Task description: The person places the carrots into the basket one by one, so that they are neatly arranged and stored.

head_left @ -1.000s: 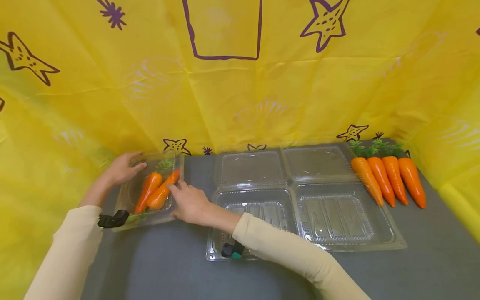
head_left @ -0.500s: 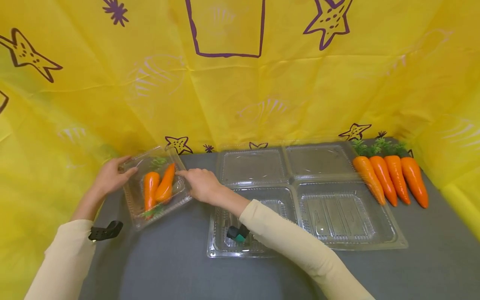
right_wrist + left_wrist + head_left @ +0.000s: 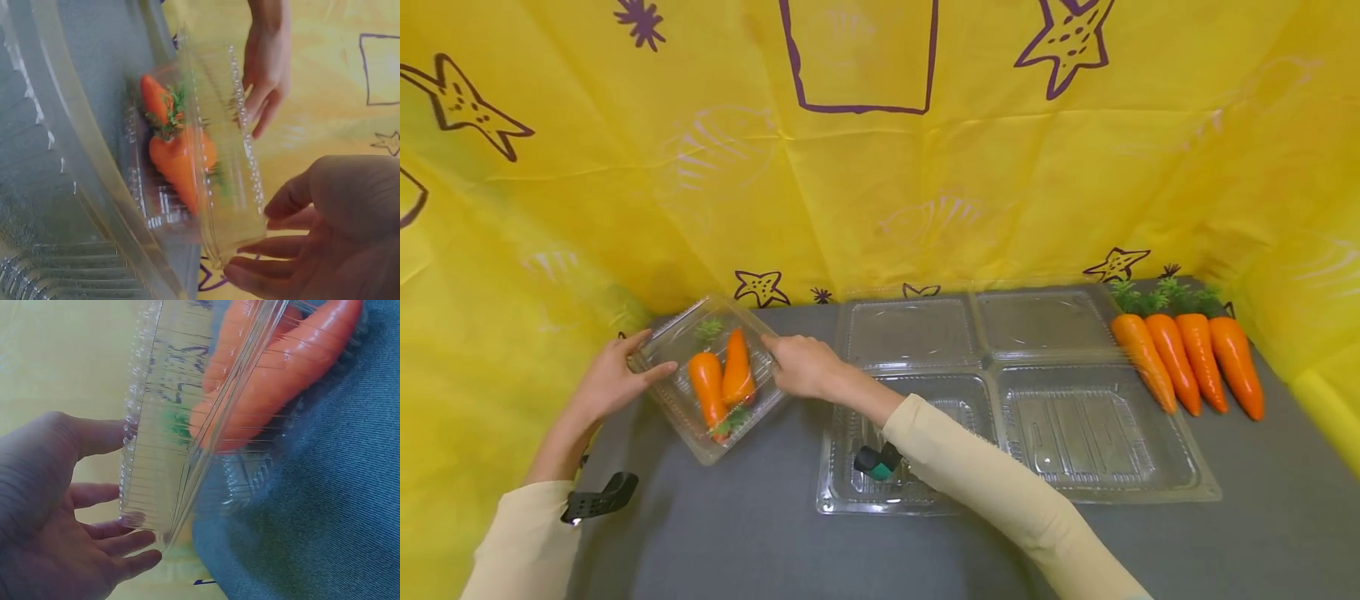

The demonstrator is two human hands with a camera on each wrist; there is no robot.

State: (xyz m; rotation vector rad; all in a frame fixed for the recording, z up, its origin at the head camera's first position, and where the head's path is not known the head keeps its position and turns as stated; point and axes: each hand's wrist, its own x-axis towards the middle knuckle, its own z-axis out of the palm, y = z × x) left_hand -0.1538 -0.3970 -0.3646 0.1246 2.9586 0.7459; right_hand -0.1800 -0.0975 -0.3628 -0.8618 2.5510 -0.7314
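Two orange carrots (image 3: 738,371) with green tops lie inside a clear plastic clamshell box (image 3: 676,410), its lid down over them. The box sits at an angle on the left of the grey table. My left hand (image 3: 613,379) holds its left corner, the thumb over the lid; in the left wrist view the fingertips (image 3: 147,557) reach the rim. At the right corner my right hand (image 3: 805,367) grips the box, thumb on the lid and fingers at the side. The right wrist view shows both hands at the box, with the carrots (image 3: 178,162) seen through the plastic.
Right of the box, two open clear clamshell boxes (image 3: 1086,429) stand side by side, their lids folded back toward the yellow cloth (image 3: 865,183). Several carrots (image 3: 1180,354) lie in a row at the right, the leftmost overlapping a box edge. My right forearm crosses one open box.
The closed box has turned on the table, its near edge swinging right, and the carrots in it have shifted. My right hand has moved from over the lid to the right corner.
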